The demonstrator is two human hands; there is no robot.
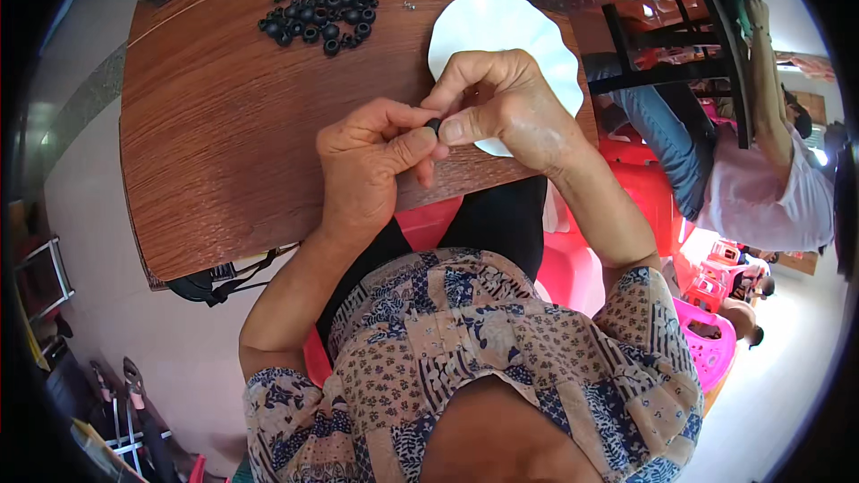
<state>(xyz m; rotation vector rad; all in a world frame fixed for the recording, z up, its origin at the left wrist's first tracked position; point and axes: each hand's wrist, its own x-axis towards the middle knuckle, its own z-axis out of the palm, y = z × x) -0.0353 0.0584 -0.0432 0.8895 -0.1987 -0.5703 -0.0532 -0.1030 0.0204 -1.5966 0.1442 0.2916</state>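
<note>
Black and small, the rounded piece [433, 125] is sitting between your hands, over the near part of the brown wood-grain table [206, 152]. Your left hand [367, 154] is pinching it with thumb and fingers while your right hand [510, 107] is gripping it from the other side; your fingertips are hiding much of it. Your right hand is also covering part of the white scalloped plate [488, 27]. Farther up the table, a pile of black pieces [327, 13] is lying loose, with tiny metallic bits [409, 6] resting beside it. Beyond the table's right edge, another person [756, 188] is working near a black metal frame [619, 38].
</note>
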